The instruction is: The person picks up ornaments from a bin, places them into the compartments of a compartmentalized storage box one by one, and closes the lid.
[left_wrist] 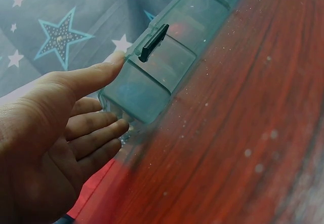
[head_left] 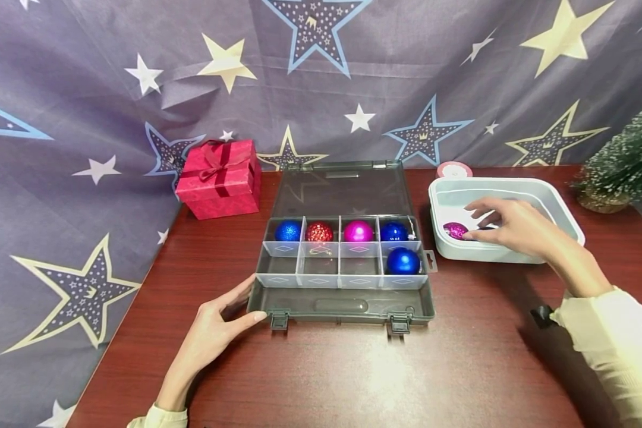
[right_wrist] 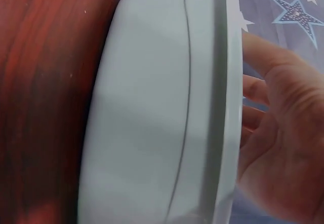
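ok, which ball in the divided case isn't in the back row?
The smooth blue ball, right end of the middle row in the case; the other four balls there sit in the back row.

A red gift box (head_left: 211,193) tied with a darker ribbon (head_left: 214,172) sits at the far left of the reddish-brown, wood-grained counter (head_left: 331,374). Behind hangs a creased grey-purple cloth (head_left: 321,98) printed with yellow, white and blue-edged stars. At the far right stands a small frosted green tree (head_left: 633,154); a round pink-and-white object (head_left: 455,170) lies far, right of centre.
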`<state>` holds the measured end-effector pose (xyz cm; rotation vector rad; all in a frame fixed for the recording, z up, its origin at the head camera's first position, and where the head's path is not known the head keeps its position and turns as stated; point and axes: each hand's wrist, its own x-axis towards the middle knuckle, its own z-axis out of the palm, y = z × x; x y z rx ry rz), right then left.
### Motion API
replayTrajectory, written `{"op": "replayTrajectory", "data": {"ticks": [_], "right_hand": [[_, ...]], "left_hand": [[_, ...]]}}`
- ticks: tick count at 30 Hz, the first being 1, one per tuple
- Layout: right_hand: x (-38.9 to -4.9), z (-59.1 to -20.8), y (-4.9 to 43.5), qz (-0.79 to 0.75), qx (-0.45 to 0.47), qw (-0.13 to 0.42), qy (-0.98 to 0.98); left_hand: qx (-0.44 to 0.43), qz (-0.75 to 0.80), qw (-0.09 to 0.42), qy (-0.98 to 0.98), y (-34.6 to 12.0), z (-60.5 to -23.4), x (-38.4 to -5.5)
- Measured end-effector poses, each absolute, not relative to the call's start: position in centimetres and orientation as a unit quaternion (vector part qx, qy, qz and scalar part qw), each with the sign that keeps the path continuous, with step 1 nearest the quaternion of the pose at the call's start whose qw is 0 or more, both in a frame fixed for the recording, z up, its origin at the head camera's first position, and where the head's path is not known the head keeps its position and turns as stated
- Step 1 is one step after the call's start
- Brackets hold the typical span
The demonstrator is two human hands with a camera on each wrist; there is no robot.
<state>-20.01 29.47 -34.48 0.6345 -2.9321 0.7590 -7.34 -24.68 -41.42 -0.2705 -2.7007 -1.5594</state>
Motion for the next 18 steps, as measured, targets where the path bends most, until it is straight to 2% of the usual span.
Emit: {"op": "replayTrajectory", "data": {"ticks": [7,18], "right_hand": [[-21.4,-34.9,29.3,0.235,0.225,-0.017,-0.946],[-22.7,-35.6,28.9,0.238,0.248,-0.034,-0.938]], "left_hand": [[-0.088,-0.491,0.009,-0.867,-24.7,-41.5,-7.4],[-0.078,-0.49,0.005,-0.868,-24.6,-41.3,-7.2]]}}
